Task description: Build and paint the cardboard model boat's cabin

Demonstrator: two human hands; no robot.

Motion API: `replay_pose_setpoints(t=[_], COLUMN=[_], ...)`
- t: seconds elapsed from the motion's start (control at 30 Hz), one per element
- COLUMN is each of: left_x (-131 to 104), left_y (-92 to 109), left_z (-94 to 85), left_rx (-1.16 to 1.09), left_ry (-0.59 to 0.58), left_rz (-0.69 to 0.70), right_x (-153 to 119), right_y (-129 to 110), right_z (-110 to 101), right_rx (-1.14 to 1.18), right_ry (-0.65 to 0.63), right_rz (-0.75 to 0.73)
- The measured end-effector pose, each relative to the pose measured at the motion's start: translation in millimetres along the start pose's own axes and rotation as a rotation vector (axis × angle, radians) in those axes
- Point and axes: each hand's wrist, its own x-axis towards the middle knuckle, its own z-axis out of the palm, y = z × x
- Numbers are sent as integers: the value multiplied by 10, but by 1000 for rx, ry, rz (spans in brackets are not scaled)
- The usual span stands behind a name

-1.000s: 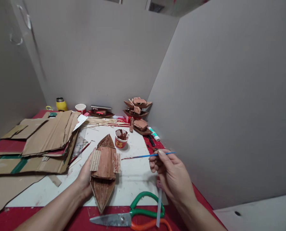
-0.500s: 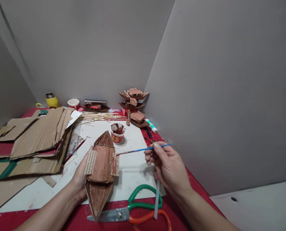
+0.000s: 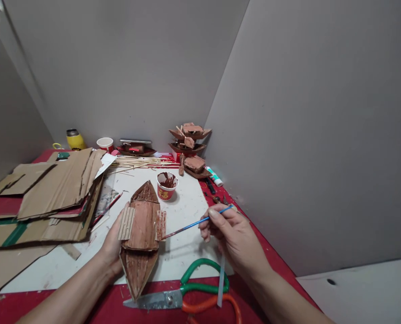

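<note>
A brown-painted cardboard model boat (image 3: 144, 225) is held up over the white sheet by my left hand (image 3: 114, 245), which grips it from the left side and underneath. Corrugated strips stick out on both sides of its cabin; the left strip (image 3: 126, 224) is bare cardboard, while the right strip (image 3: 161, 225) carries streaks of brown paint. Pinched in my right hand (image 3: 232, 234) is a thin blue paintbrush (image 3: 197, 222), its tip at the lower end of the right strip. Just behind the boat stands a paper cup (image 3: 167, 191) smeared inside with brown paint.
Scissors (image 3: 173, 299) with green and orange handles lie at the front, below the boat. Cardboard sheets (image 3: 55, 189) are piled on the left. Thin sticks (image 3: 140, 162), finished-looking boats (image 3: 190, 139), a glue tube (image 3: 214, 176) and a yellow bottle (image 3: 75, 140) stand farther back.
The brush tip has moved down along the right strip, from its upper end to its lower end. More brown paint shows on that strip. My left hand still holds the boat.
</note>
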Motion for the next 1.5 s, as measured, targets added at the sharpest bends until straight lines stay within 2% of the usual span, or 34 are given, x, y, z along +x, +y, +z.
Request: replay_pose_setpoints(t=[0.17,0.27,0.47,0.77,1.03,1.3,1.5], left_x=[22,35,17,46,62,60,66], left_y=[-20,-52,-74,-61,-69,-56,-83], left_z=[-25,-52,-43,-96,-110,-105,-109], left_rx=[6,17,60,71,60,61,98], left_ry=[-40,0,42,-70,21,-33,13], left_rz=[-9,16,2,10,84,29,34], right_x=[12,21,14,-86,-164,-116,-96], right_y=[3,17,54,-22,-30,-56,-38], right_z=[-19,-36,-24,38,44,13,-8], right_rx=[27,32,-8,-92,-136,-113,-218], right_ry=[55,88,73,-45,-137,35,94], right_rz=[-75,-124,-152,-138,-136,-246,-313])
